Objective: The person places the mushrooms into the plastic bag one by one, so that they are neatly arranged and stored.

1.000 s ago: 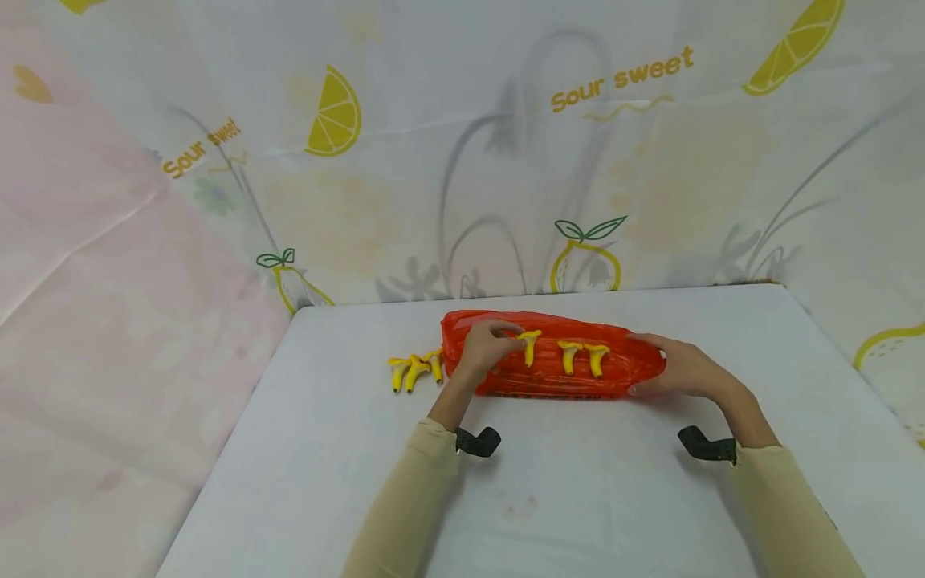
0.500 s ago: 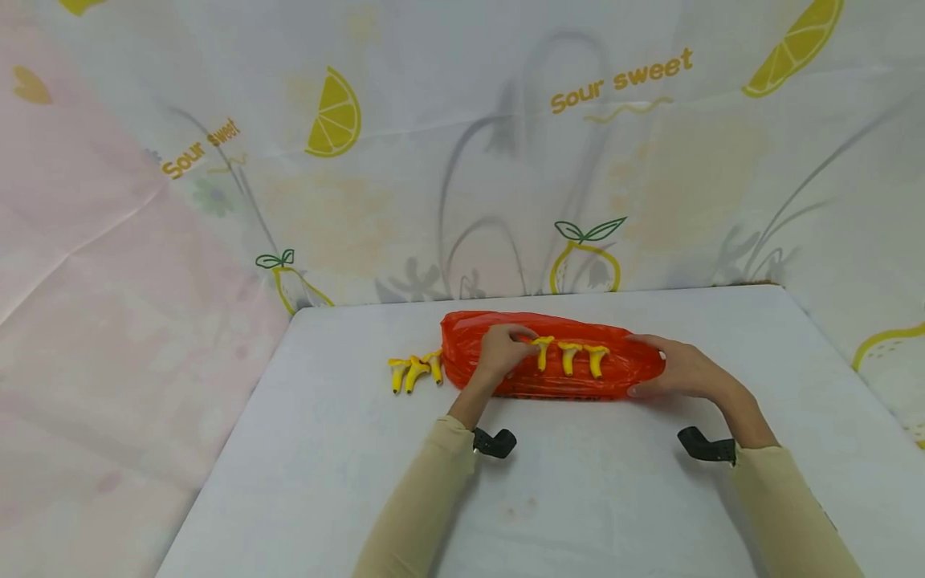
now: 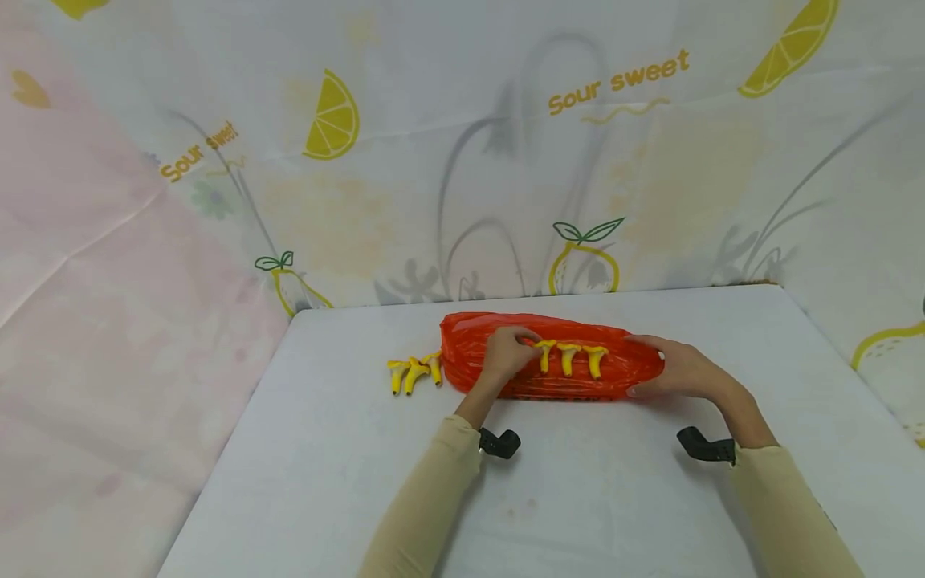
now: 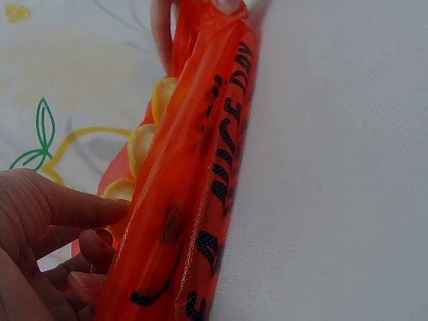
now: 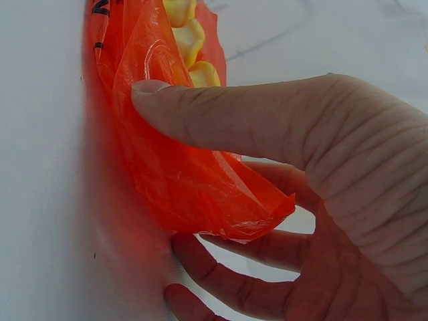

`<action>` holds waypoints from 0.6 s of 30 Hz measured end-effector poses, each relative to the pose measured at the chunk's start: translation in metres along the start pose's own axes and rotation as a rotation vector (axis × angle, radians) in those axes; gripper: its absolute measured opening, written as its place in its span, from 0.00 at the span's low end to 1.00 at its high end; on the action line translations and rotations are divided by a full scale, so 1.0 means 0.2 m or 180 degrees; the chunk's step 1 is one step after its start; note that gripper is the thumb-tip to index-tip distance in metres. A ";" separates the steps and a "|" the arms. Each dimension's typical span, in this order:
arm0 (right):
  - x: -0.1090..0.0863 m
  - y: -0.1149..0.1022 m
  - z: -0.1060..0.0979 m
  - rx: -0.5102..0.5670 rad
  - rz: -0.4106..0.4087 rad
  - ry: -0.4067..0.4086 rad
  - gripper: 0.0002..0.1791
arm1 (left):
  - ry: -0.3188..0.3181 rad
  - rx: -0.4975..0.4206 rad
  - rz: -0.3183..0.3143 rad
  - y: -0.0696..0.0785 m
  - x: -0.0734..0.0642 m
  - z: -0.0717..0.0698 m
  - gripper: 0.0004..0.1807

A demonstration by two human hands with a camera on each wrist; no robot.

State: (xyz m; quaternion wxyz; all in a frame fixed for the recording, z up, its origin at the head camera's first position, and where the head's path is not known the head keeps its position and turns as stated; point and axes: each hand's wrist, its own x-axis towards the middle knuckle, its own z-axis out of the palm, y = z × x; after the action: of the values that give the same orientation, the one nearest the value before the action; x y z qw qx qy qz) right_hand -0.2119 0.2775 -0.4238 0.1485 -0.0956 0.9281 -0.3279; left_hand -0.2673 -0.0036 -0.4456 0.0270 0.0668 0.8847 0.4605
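Observation:
A red plastic bag (image 3: 499, 385) lies lengthwise on the white table, with black lettering along its near side in the left wrist view. Three yellow toy mushrooms stand in a row on it: a left one (image 3: 545, 359), a middle one (image 3: 567, 363) and a right one (image 3: 596, 365). My left hand (image 3: 506, 353) pinches the left mushroom, index finger at its cap in the left wrist view. At the bag's right end, my right hand (image 3: 679, 369) grips the red plastic, thumb on the near side and fingers behind.
Several more yellow mushrooms (image 3: 415, 376) lie close together on the table (image 3: 578, 490), left of the bag. Behind the table hangs a cloth (image 3: 433, 201) printed with lemons. A black camera mount sits at each wrist.
My left hand has carried its mushroom rightward and slightly down, up close to the middle one. The right hand stays at the bag's end.

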 end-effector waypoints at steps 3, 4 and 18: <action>0.00 0.00 0.00 0.0008 0.0004 -0.0005 0.51 | -0.0032 0.0043 0.0045 0.01 0.00 0.00 0.08; 0.00 0.01 0.00 0.0012 0.0004 -0.0004 0.51 | -0.0042 0.0057 0.0037 0.02 0.00 0.00 0.08; 0.01 0.01 0.00 -0.0028 -0.0013 0.0009 0.51 | -0.0076 0.0078 0.0190 0.06 -0.04 -0.07 0.11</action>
State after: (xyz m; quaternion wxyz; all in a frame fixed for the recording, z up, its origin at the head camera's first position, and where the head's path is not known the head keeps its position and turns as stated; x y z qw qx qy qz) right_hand -0.2134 0.2787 -0.4259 0.1461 -0.0977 0.9295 -0.3242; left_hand -0.2607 -0.0098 -0.4283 0.0230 0.0990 0.8876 0.4493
